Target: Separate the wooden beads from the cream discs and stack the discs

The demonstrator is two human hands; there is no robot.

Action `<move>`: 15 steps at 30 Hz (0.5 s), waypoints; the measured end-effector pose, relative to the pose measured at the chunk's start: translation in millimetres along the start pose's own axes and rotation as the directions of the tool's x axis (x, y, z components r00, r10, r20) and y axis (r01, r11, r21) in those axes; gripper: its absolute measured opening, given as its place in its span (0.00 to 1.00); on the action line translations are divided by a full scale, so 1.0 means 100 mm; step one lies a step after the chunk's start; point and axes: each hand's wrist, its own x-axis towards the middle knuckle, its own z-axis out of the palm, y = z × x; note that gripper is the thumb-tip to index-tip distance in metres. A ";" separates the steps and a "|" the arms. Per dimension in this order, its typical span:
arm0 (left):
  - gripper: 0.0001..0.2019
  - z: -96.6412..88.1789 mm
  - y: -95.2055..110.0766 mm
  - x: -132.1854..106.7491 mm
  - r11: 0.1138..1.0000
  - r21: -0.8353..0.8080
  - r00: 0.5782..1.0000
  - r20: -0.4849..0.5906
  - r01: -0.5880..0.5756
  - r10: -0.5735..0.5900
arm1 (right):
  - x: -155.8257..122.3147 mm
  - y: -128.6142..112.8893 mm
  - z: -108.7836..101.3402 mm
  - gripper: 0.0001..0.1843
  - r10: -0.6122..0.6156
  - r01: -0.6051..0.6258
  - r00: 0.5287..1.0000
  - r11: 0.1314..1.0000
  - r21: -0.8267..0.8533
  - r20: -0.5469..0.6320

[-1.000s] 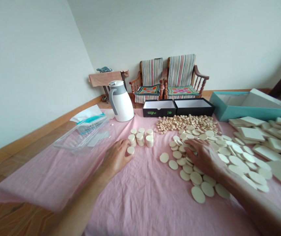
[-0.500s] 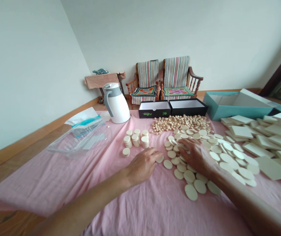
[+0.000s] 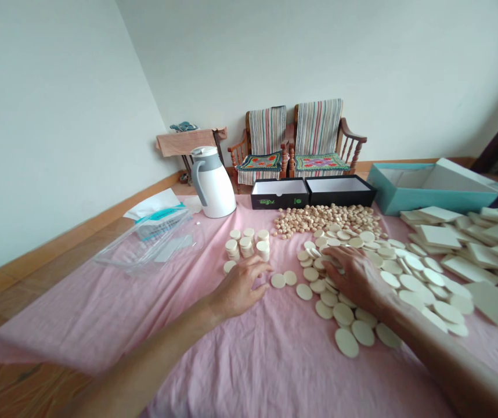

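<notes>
My left hand [image 3: 240,285] rests on the pink cloth [image 3: 253,360] with its fingers stretched out and nothing in them. Its fingertips lie just below several short stacks of cream round discs [image 3: 248,244], and a single disc [image 3: 229,266] sits at its upper left. Two loose discs [image 3: 284,279] lie just right of its fingers. My right hand [image 3: 354,277] lies flat, fingers spread, on a wide scatter of flat cream discs [image 3: 406,278].
A heap of small tan wooden beads [image 3: 327,217] lies behind the discs. Cream square tiles [image 3: 471,247] spread at the right. Two black boxes [image 3: 314,191], a teal box [image 3: 423,188], a white jug [image 3: 212,183] and a clear plastic bag [image 3: 153,238] stand further back. Two wooden chairs [image 3: 296,139] stand against the wall.
My left hand went from the stacks right to the loose discs, then drew back left; two discs now lie apart from the scatter. My right hand stayed on the discs.
</notes>
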 end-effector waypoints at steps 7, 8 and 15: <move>0.17 0.17 0.10 0.04 0.992 0.052 0.990 0.082 -0.119 0.115 | -0.01 0.02 0.01 0.15 0.003 -0.002 1.000 1.000 -0.013 0.017; 0.16 0.18 0.11 0.04 0.991 0.066 0.991 0.078 -0.115 0.110 | -0.01 0.02 0.01 0.15 0.001 -0.001 1.000 1.000 -0.012 0.018; 0.13 -0.02 -0.02 -0.08 0.995 0.083 0.996 -0.084 0.049 -0.042 | 0.00 0.00 -0.01 0.15 0.012 -0.011 1.000 1.000 -0.005 0.024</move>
